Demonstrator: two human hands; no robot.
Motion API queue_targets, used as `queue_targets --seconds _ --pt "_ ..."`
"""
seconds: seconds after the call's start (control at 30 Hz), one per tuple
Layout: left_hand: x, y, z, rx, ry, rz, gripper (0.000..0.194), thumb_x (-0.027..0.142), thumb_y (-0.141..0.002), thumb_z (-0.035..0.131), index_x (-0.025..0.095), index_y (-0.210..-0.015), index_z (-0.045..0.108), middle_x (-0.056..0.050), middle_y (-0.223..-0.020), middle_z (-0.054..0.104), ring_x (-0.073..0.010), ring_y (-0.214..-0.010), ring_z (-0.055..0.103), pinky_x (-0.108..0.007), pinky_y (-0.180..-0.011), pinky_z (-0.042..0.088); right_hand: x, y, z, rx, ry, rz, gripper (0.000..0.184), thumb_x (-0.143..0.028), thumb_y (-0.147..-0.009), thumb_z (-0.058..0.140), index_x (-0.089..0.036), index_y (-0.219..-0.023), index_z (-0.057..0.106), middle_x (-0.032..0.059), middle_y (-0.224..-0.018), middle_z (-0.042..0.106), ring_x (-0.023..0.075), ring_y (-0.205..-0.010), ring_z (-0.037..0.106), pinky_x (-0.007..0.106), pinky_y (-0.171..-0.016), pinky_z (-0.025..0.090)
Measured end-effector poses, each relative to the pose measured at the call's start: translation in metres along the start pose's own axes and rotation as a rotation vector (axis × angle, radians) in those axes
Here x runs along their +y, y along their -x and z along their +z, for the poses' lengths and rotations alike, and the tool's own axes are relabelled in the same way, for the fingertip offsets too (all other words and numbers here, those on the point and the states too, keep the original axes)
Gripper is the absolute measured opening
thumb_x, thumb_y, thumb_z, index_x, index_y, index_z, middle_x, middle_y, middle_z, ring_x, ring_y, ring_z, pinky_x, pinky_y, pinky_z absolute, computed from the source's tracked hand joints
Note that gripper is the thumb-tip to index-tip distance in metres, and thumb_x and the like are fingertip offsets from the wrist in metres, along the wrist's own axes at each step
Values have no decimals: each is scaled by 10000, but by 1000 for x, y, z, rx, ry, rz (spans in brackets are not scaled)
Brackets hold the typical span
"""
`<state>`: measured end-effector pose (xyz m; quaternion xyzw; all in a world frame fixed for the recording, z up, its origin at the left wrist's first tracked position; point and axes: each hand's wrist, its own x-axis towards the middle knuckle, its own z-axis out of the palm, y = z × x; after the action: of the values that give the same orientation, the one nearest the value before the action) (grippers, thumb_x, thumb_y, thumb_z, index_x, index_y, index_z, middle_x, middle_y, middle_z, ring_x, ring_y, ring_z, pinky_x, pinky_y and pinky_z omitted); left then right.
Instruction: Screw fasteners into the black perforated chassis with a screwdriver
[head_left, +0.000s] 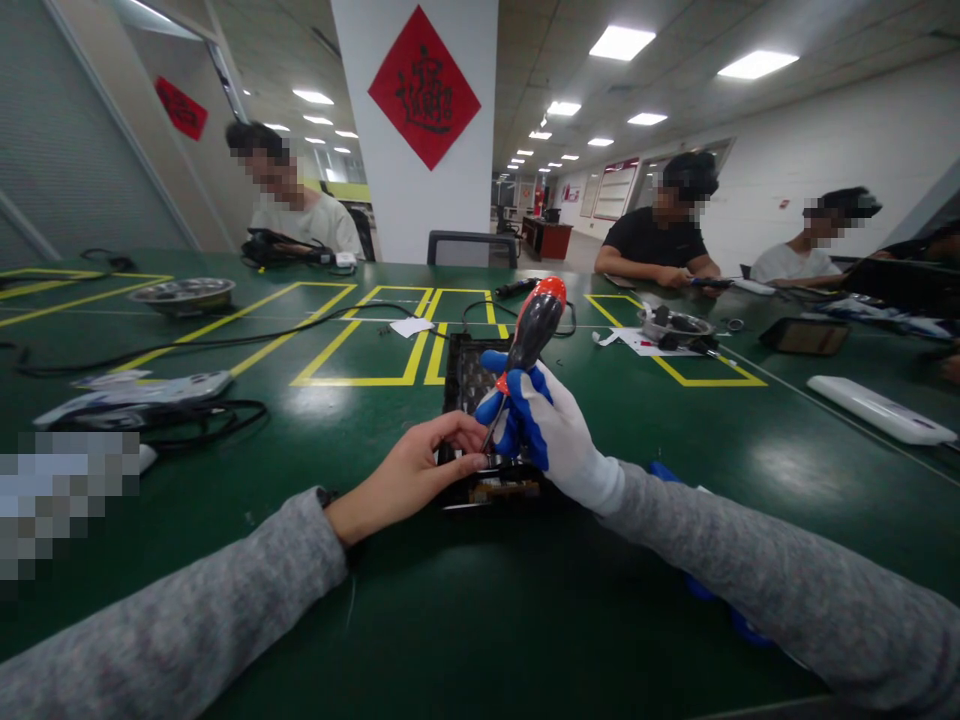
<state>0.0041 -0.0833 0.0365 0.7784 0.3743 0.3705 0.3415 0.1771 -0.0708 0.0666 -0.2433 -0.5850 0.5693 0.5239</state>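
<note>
My right hand, in a white glove with blue fingertips, grips a screwdriver with a black and red handle; its shaft points down at a black opened device lying flat on the green table. My bare left hand rests on the device's near left edge, fingers pinched together close to the screwdriver tip. What those fingers hold, if anything, is too small to see. Both my arms are in grey sleeves.
Three other people sit along the far side of the table. A metal bowl, black cables, a white power strip, a tray of small parts, a dark tablet and a white bar lie around. Yellow lines mark the tabletop.
</note>
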Motion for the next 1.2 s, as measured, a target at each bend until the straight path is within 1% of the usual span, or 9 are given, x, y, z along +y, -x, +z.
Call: queue_targets --seconds 0.1,0.27,0.4,0.5,0.63,0.73,0.9,1.03,1.2 --pt "0 0 -1 -17 -18 -9 202 313 -819 585 140 -918 614 -37 -845 644 -148 -765 590 -260 -709 481 0 0 0 10 -6 9 388 -450 -835 502 -187 -1118 523 -13 -700 594 56 -456 482 180 -432 456" --pt "3 0 -2 -90 -9 18 203 274 -872 503 145 -959 633 -49 -921 657 -156 -845 601 -269 -780 474 2 -1 -2 -10 -33 16 387 -447 -845 487 -193 -1137 497 -13 -723 590 67 -457 504 198 -423 464" --pt "4 0 -1 -48 -1 2 205 298 -831 573 149 -962 625 -46 -927 650 -155 -840 595 -268 -771 479 4 -1 -3 -14 -35 -47 370 -434 -848 489 -192 -1128 506 -16 -724 585 53 -463 486 177 -431 450" --pt "4 0 0 -32 -11 -16 196 304 -807 603 145 -918 635 -39 -872 657 -147 -780 598 -264 -740 485 3 0 -2 4 -23 -35 388 -442 -842 493 -186 -1132 506 -11 -734 590 53 -467 490 179 -437 459" --pt "3 1 -1 -71 -6 -17 209 297 -854 533 148 -942 649 -50 -890 672 -161 -808 612 -273 -756 486 1 0 -1 1 11 17 409 -461 -842 484 -187 -1146 499 -13 -704 593 63 -447 509 185 -416 464" --pt "3 1 -2 -94 17 -15 224 293 -877 495 148 -966 640 -51 -896 673 -163 -824 613 -269 -758 483 2 -1 -1 -2 12 22 404 -449 -841 490 -195 -1156 491 -17 -703 598 61 -430 507 188 -410 469" --pt "4 1 -1 -37 21 -13 218 324 -843 552 154 -965 615 -40 -913 651 -152 -823 599 -260 -756 478 3 -1 -1 5 25 -5 371 -415 -835 518 -183 -1125 508 -18 -703 603 46 -429 479 165 -409 445" --pt "3 0 0 -6 -21 -36 213 333 -791 619 139 -878 625 -32 -817 652 -145 -740 595 -254 -699 481 0 0 0 16 28 2 369 -421 -827 525 -185 -1111 514 -13 -717 607 51 -462 492 169 -436 461" --pt "3 2 -3 -49 -28 -14 222 316 -848 542 140 -913 661 -48 -824 671 -154 -751 608 -262 -707 483 -4 1 1 39 18 27 388 -454 -842 480 -168 -1102 511 0 -708 600 70 -480 516 191 -447 479"
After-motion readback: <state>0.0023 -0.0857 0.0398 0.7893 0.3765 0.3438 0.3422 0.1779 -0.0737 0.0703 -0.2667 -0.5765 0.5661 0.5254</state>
